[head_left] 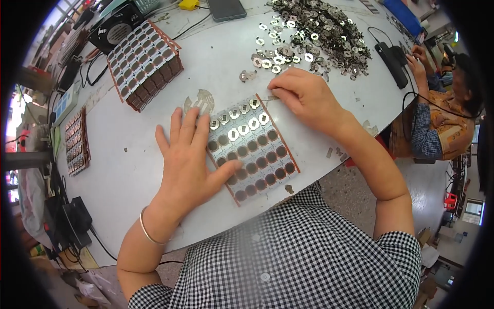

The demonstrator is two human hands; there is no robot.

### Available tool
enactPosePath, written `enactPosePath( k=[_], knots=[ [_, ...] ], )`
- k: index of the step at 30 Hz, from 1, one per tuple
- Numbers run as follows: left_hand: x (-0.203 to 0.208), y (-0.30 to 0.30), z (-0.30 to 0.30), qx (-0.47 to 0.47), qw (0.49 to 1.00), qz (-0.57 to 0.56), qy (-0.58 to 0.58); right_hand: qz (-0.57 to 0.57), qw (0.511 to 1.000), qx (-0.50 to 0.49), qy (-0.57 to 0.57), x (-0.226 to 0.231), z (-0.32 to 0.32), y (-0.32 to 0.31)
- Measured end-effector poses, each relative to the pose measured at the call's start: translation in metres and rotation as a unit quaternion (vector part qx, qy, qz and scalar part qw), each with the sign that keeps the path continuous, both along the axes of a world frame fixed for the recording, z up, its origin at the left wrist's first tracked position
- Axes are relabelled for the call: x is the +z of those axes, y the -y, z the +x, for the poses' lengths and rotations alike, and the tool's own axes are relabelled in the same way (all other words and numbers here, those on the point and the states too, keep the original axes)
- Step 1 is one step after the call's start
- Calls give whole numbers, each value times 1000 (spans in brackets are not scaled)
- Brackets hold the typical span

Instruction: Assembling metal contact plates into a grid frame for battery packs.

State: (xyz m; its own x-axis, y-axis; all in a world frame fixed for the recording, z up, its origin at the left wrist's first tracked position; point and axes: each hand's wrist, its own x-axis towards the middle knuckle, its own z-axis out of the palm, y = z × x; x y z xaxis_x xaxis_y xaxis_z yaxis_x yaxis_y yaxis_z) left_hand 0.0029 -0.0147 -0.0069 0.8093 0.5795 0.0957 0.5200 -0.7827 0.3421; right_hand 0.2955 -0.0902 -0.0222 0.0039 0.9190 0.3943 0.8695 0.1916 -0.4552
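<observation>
A pale circuit-board panel [257, 140] with rows of dark round pads lies tilted in front of me. Shiny metal discs with a slot in the centre [253, 123] cover pads in its two far rows. My left hand [188, 159] rests with fingers spread along the panel's left edge, thumb over the pads. Beyond the panel's far right corner, my right hand [309, 98] is closed in a pinch near the table; whatever its fingertips hold is hidden. A big heap of similar metal discs [324, 41] spreads past it, with loose ones at its near side.
A tall stack of panels [146, 64] stands at the far left, beside a black fan [116, 31]. A smaller stack [77, 141] sits at the left edge. A phone [226, 9] lies at the back, a black power strip [391, 64] at right. Another person [442, 113] works there.
</observation>
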Motion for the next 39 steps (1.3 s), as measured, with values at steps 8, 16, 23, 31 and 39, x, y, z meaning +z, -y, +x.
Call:
enactPosePath(
  k=[8,16,23,31,39],
  knots=[
    [-3,0,-1,-1,1000,2,5,-162,761,-46,-626,54,-19,-1],
    [-5,0,1,-5,1000,5,21,-131,792,-37,-595,55,-40,-4],
    [-4,1,1,10,1000,-3,12,-173,802,-31,-571,59,-53,-8],
    [-7,-1,-2,10,997,18,70,-278,855,-14,-437,46,-81,-5],
    [-11,1,1,19,996,20,81,-263,934,17,-242,42,-101,-14]
  ],
)
